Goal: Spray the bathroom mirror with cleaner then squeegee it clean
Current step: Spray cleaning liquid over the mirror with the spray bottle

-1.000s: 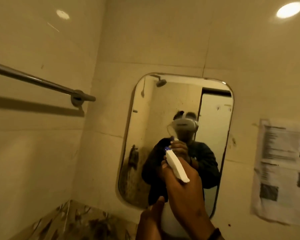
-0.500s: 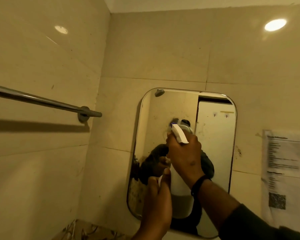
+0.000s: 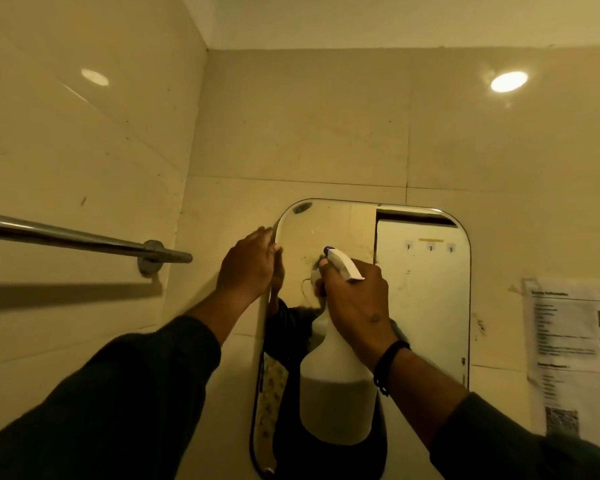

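Cream tiled walls [image 3: 309,126] meet in a corner ahead of me, and the mirror [image 3: 426,306] hangs on the facing wall, a tall pane with rounded corners. My left hand [image 3: 248,268] is up at the mirror's upper left edge, fingers [image 3: 272,252] curled over the rim and holding it there. My right hand [image 3: 355,303] grips the spray bottle [image 3: 336,393] by its neck, just in front of the glass near the middle of the mirror; the white trigger head [image 3: 343,265] sticks out above my knuckles with its dark nozzle tip pointing at the glass. I cannot tell whether a finger lies on the trigger. The bottle's lower half shows pale liquid. A dark band [image 3: 388,365] sits on my right wrist, and both arms wear dark sleeves. On the left wall a metal towel bar [image 3: 84,237] runs to its round mount. Right of the mirror a printed paper sheet [image 3: 572,348] is stuck to the tiles. A bright round light glare [image 3: 508,81] shows high on the facing wall.
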A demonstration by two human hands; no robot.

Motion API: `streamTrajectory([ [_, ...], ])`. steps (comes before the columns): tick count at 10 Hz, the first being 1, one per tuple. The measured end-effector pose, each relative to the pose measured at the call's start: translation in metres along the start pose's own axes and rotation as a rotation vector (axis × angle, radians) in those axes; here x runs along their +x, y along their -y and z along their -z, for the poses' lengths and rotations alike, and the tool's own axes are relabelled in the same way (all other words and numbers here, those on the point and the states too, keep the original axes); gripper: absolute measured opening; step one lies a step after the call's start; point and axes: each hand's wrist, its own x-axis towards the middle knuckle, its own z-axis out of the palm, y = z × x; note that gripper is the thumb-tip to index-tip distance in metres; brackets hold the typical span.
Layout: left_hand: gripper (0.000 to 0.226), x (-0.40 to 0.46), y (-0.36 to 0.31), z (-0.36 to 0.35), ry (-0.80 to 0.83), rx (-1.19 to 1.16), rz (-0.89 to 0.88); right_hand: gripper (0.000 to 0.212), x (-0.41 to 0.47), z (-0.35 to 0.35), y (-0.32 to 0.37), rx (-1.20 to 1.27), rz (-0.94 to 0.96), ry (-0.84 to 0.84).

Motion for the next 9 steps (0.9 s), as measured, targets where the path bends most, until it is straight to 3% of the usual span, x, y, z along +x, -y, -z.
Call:
streamTrajectory([
  [5,0.034,0.005,-0.003,0.002,0.133,0.323,-0.067,0.03,0.023,-0.013,0.004,-0.121,0.073,-0.071],
  [9,0.034,0.011,-0.005,0.003,0.263,0.299,-0.046,0.027,0.044,-0.007,0.024,-0.081,-0.043,-0.093],
])
